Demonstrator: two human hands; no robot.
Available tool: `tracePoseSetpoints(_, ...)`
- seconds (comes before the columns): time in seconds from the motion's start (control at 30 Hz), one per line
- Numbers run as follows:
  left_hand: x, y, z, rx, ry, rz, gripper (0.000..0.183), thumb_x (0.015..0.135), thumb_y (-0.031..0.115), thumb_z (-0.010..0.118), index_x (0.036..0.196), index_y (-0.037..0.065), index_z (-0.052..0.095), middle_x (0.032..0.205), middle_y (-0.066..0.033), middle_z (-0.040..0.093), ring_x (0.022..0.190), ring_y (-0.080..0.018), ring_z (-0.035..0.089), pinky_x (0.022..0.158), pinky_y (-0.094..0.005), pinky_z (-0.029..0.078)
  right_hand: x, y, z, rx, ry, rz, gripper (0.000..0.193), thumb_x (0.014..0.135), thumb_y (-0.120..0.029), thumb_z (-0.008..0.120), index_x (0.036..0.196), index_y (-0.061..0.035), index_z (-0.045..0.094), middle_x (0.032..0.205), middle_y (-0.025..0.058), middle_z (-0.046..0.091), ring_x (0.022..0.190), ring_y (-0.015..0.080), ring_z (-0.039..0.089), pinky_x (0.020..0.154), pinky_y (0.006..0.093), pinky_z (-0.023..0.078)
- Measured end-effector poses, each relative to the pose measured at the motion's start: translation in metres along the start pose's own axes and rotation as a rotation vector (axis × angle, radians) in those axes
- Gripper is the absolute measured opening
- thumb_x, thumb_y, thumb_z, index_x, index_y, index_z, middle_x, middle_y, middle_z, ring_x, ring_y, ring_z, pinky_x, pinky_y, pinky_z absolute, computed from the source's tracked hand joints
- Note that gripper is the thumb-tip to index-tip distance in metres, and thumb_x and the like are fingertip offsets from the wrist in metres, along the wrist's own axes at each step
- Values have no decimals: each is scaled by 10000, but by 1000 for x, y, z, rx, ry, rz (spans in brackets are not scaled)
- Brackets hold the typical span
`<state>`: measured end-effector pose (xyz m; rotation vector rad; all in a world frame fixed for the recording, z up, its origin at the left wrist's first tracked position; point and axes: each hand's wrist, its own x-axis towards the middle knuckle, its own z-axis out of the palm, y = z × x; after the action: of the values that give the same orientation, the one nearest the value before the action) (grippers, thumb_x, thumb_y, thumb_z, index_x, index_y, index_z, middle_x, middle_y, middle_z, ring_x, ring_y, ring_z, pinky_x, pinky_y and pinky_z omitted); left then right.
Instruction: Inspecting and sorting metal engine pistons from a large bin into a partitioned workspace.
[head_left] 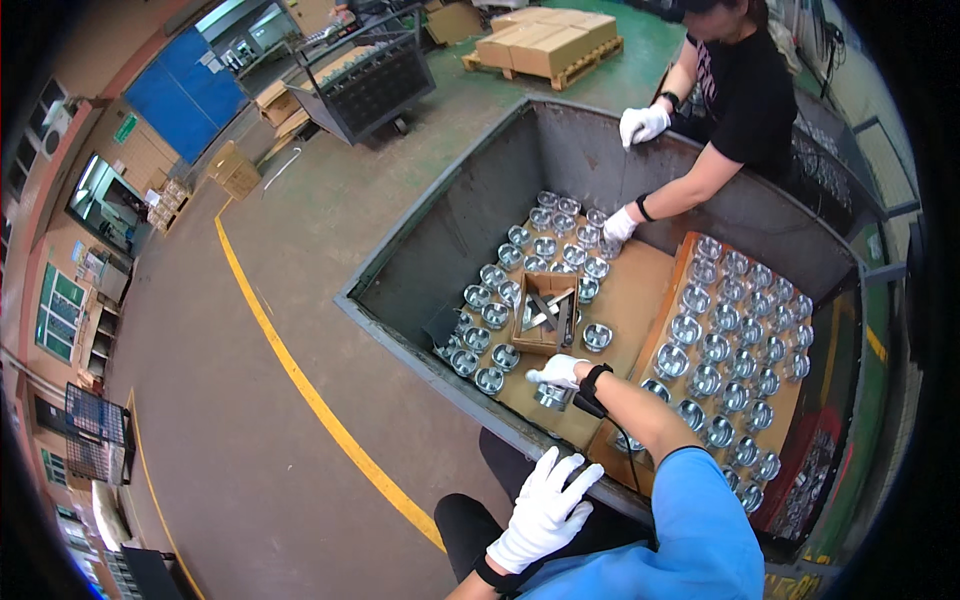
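My right hand (562, 371), in a white glove, reaches into a grey metal bin (440, 225) and is closed on a shiny metal piston (551, 397); its fingers are partly hidden. My left hand (543, 512), also gloved, lies with fingers spread at the bin's near rim. Just beyond my right hand is a small cardboard box (543, 340) with several flat metal bars (548, 311) in it. A single piston (597, 337) stands beside that box. Rows of pistons (494, 315) cover the left side of the brown sheet (636, 290).
More pistons (714, 348) stand on a raised brown board (668, 318) at the right. Across the bin a co-worker (745, 100) rests one gloved hand on the rim and touches the pistons with the other. A wheeled bin (365, 85) and a pallet of cartons (545, 45) stand farther back.
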<state>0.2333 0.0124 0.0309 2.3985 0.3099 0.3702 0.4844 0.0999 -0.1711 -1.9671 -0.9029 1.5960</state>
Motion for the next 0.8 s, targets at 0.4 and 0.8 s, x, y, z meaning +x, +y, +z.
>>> tracePoseSetpoints(0.4,-57,33,-43,-1159,287,-333,659,921,67,634,1495,40,312,1187,-162,602,1109,-250,612,969,-358,488,-255,-119,22,1352,-309,-453,333,1004,-324,490,1107,-40,630,962,154,716,876,279,709,800,411,591)
tracePoseSetpoints(0.8,-102,64,-52,-1448,684,-324,568,915,99,643,1429,26,411,1092,-135,644,967,-227,653,873,-348,540,-286,-131,117,1366,-608,-402,485,1008,-387,466,995,50,676,929,172,709,871,277,694,841,379,562)
